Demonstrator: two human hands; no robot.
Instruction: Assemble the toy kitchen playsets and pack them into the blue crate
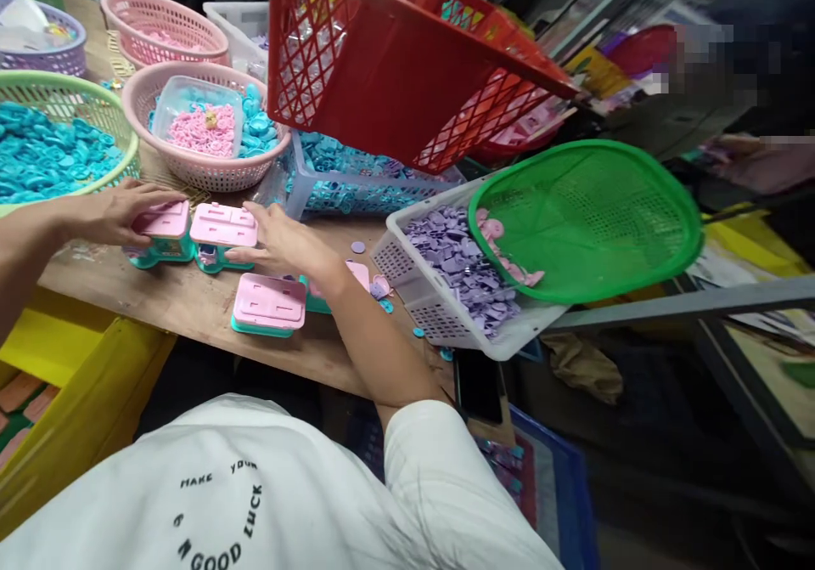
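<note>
My left hand (131, 211) has its thumb and fingers around the left end of a pink-topped teal toy vehicle (166, 223), which stands on the wooden table. A second toy vehicle (222, 228) of the same colours is right beside it, gripped at its right end by my right hand (283, 240). Closer to my body lies a pink-and-teal toy piece (270, 302) with slots in its top, touched by neither hand. Another teal and pink piece (317, 296) is partly hidden behind my right forearm.
Baskets of teal parts (60, 149) and a pink basket (207, 177) with a clear tub stand behind. A red crate (407, 60) leans over a clear bin (356, 200). At right, a green basket (592, 222) rests on a white crate (413, 290) of purple parts. A phone (479, 383) lies near the edge.
</note>
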